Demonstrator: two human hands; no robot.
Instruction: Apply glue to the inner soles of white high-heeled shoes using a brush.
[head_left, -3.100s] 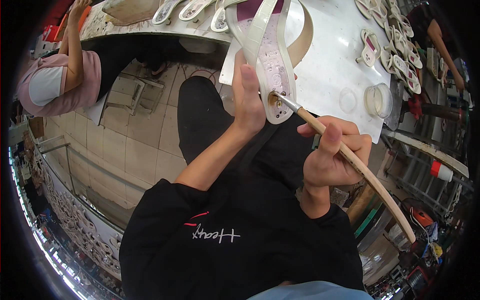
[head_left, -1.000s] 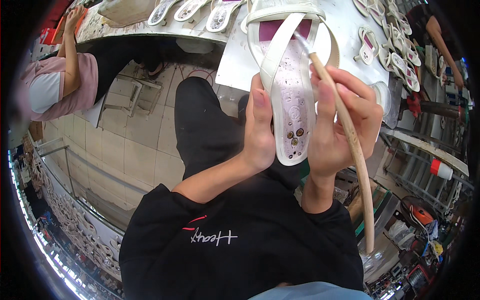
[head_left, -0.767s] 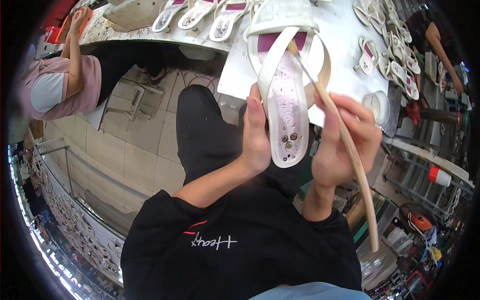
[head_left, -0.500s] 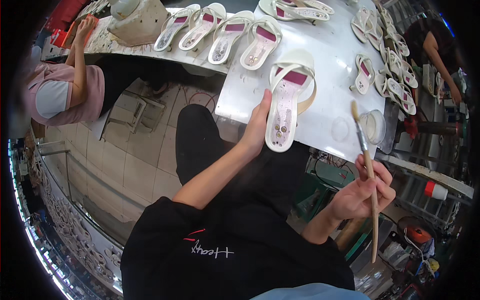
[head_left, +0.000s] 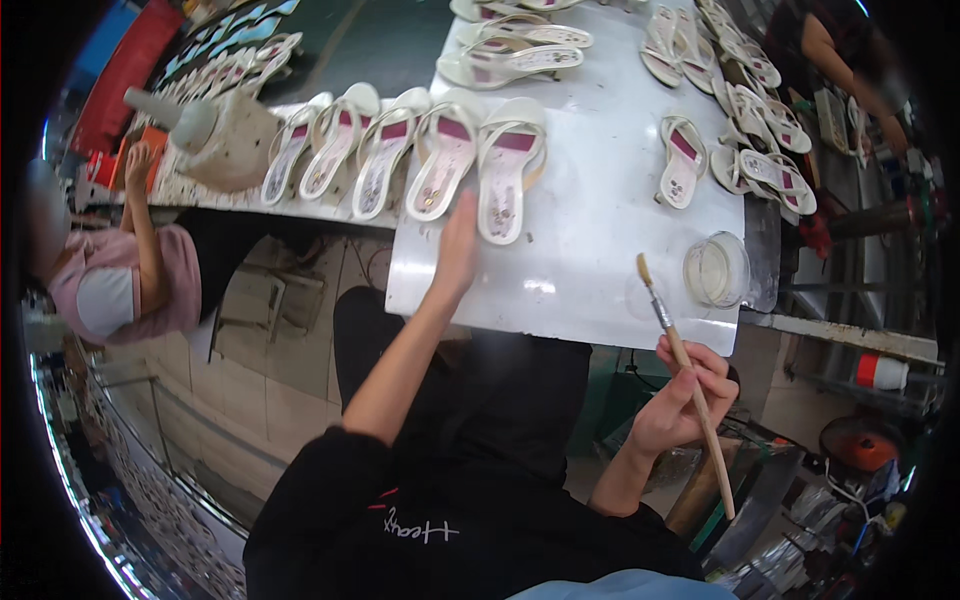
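Observation:
My left hand (head_left: 458,245) is at the left edge of a white high-heeled sandal (head_left: 500,200) with crossed straps and a purple patch on its insole. Its thumb side shows, and the fingers are hidden about the sandal's edge. This sandal is at the right end of a row, beside another white sandal (head_left: 440,170). In my right hand (head_left: 690,395) a wooden-handled brush (head_left: 682,350) is pinched, bristles up, over the table's near edge. Near its bristles stands a clear round jar (head_left: 715,270) with pale contents.
The white table (head_left: 590,260) carries a lone sandal (head_left: 683,165) on the right and more sandals (head_left: 515,60) at the back. Several sandals crowd the right rack. A person in pink (head_left: 160,280) sits at the left; another person's arm (head_left: 845,70) reaches in at the far right.
The sandal in my left hand has moved left and away from me, to the end of the row. My right hand has shifted left with the brush. The view has shifted too.

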